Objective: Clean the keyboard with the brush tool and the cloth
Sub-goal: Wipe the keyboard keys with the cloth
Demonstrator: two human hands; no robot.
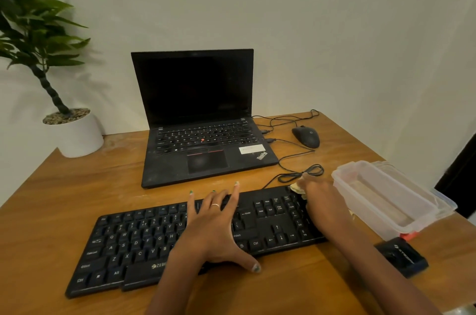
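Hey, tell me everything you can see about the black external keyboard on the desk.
The keyboard is a black, full-size, plastic-looking board with white key legends and a partly hidden logo on its front edge. It lies flat, slightly angled, on the wooden table in front of the laptop. A thin black cable leaves its far edge. The left hand rests spread across its middle; the right hand presses a pale cloth on its far right corner.

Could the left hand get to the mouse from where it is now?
Probably not easily. The left hand lies flat on the keyboard, while the mouse sits far right, beyond the right hand and its cloth; the right hand is closer.
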